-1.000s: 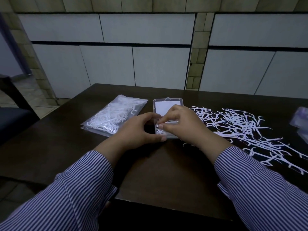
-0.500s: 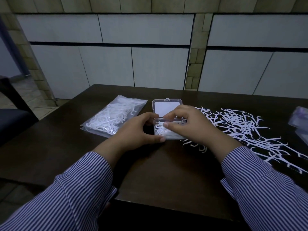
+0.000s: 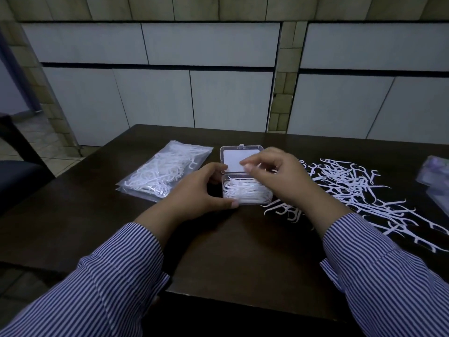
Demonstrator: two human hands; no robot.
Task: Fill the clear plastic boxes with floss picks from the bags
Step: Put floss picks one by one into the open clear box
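A clear plastic box (image 3: 243,202) lies open at the table's middle, its lid (image 3: 233,159) folded back flat. White floss picks (image 3: 245,190) fill its base. My left hand (image 3: 194,190) grips the box's left side, thumb at the near corner. My right hand (image 3: 284,176) hovers just over the box's right half with fingers loosely curled; I see nothing held in it. A sealed clear bag of floss picks (image 3: 162,173) lies left of the box. A wide spread of loose floss picks (image 3: 352,186) covers the table to the right.
A few stray picks (image 3: 281,210) lie by the box's near right corner. Another plastic bag (image 3: 437,176) shows at the right edge. The dark wooden table (image 3: 243,251) ends close to me. A dark chair (image 3: 17,176) stands on the left.
My right hand has lifted off the box and drawn slightly right, uncovering the picks inside. My left hand has kept its grip on the box.
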